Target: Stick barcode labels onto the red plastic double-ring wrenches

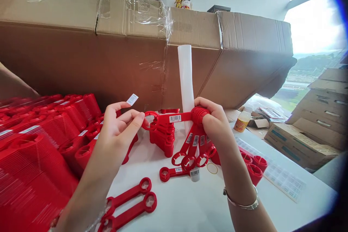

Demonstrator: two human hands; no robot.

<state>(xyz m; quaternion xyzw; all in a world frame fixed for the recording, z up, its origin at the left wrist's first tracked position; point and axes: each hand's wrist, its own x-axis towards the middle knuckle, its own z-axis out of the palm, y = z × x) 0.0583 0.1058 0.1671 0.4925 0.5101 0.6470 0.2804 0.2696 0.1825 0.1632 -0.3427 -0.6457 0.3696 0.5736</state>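
My right hand is closed around the stacked ends of several red plastic handles, each with a ring end and a barcode sticker. One handle points left, and its ring touches the thumb of my left hand. A small white barcode sticker clings to the raised index fingertip of that left hand. Two more red handles lie on the white table near me. Another labelled one lies under the bunch.
Rows of stacked red plastic parts fill the left. A large taped cardboard box stands behind, with a white roll upright before it. A sheet of barcode labels, a small bottle and cartons are at right.
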